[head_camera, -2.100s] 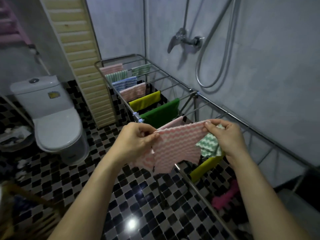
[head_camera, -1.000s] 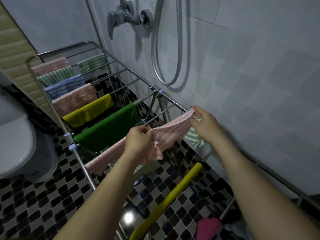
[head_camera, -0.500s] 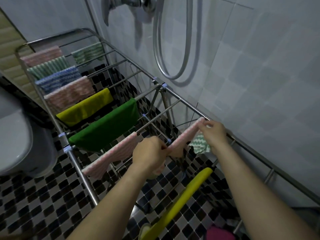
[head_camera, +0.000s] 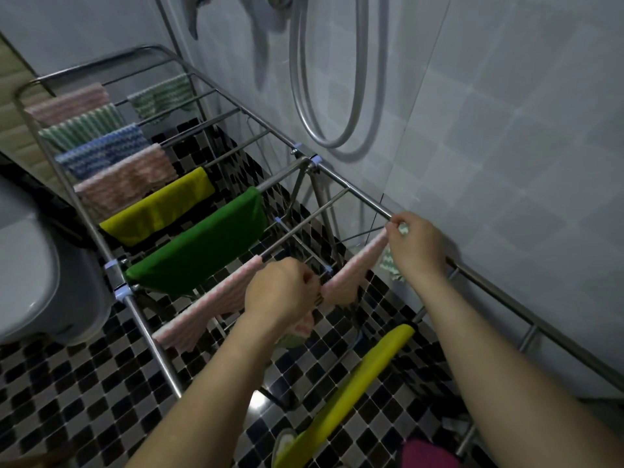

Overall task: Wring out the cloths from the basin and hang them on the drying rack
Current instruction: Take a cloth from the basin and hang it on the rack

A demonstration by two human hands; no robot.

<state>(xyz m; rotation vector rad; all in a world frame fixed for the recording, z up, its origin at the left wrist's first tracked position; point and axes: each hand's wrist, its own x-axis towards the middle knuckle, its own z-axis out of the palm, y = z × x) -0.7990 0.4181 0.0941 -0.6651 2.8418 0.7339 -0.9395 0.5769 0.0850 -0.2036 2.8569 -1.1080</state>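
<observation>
Left hand (head_camera: 282, 292) closed over the near end of a pink wavy cloth (head_camera: 354, 265), fingers curled, pinching its edge at a rail of the drying rack (head_camera: 354, 192). Right hand (head_camera: 417, 246) at the far end of the same cloth, thumb and fingers pressed together on its corner, just beside the rack's wall-side bar. Also held under the right hand: a small green-and-white cloth (head_camera: 388, 265), hanging down below the palm. Pink wavy cloth stretched between both hands, laid along the rail, lower edge sagging a little near the left hand.

On the same rail, to the left of the left hand: second pink cloth (head_camera: 206, 305), draped and hanging. Further along the rack, one rail after another: green cloth (head_camera: 202, 244), yellow cloth (head_camera: 158, 207), pale pink-brown cloth (head_camera: 125, 180), blue striped cloth (head_camera: 101, 152), green striped cloth (head_camera: 81, 126), light pink cloth (head_camera: 66, 103). Another green striped piece (head_camera: 162, 99) alone on a far rail, closer to the wall.

Near the bottom: long yellow cloth (head_camera: 344, 396) over a near rail. Dark pink thing (head_camera: 425, 454) at the lower edge, partly cut off, not clear what. Basin not seen.

Shower hose (head_camera: 332, 96) looped on the tiled wall above. Toilet (head_camera: 37, 265) at left. Black-and-white mosaic floor (head_camera: 67, 383) below.
</observation>
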